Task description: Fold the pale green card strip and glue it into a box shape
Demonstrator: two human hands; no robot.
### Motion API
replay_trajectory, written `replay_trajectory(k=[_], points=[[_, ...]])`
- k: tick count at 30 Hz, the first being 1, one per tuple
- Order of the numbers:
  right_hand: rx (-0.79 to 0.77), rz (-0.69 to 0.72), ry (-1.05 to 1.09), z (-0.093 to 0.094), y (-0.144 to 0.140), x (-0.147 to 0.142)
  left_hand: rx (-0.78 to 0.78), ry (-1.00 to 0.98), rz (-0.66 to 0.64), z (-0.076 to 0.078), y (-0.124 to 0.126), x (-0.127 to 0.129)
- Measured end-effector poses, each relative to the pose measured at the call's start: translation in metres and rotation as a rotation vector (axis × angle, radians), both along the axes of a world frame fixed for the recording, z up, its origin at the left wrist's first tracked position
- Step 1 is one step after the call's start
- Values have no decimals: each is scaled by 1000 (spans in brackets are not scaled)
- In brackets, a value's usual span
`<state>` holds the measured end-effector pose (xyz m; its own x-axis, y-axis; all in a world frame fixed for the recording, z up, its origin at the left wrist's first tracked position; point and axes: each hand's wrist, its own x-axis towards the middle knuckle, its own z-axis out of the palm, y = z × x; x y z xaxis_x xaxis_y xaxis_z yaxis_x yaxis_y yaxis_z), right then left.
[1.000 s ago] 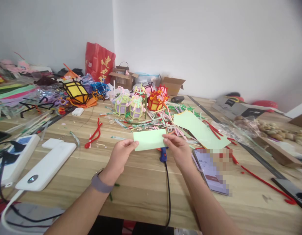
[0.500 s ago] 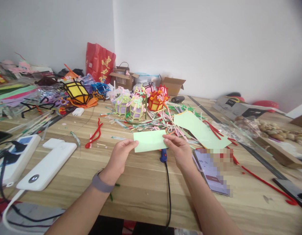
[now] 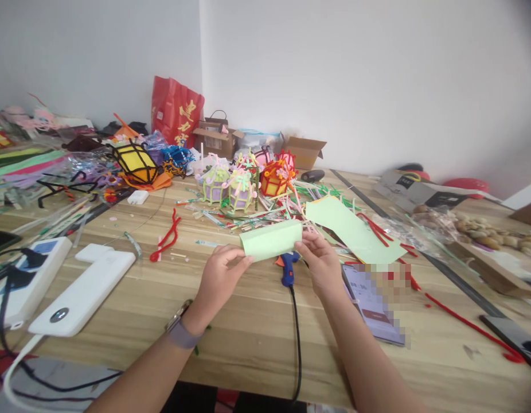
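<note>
Both hands hold a pale green card above the wooden surface.

The card (image 3: 271, 240) is a small rectangle, tilted with its right end higher, and it looks bent or folded along its length. The left hand (image 3: 220, 275) has its fingers clamped on the left end, and the right hand (image 3: 319, 261) pinches the right end; both forearms reach in from the near edge. Under the card lies a blue glue gun (image 3: 288, 269) with a black cord. The surface (image 3: 248, 321) is bare near the body; behind, paper lanterns (image 3: 239, 186) and scraps crowd it.
</note>
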<state>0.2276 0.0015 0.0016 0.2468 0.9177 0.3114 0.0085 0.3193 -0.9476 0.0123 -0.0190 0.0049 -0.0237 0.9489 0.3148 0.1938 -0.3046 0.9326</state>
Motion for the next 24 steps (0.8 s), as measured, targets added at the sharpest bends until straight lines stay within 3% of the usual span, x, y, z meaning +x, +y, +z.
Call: replay_trajectory(k=[3,6,13,20,24], points=[[8,22,23,-2,1,1,95,47,22,3,-3,-1],[18,32,7,-3,2,2,12,-22,-13,3,-3,-1],[46,29,-140,-5,3,9,-233,-458,-162,-4,4,1],[189,-24,-370,-10,6,17,-270,-675,-74,-7,8,3],[264,-91,-463,-8,5,16,-276,-686,-136,-7,10,2]])
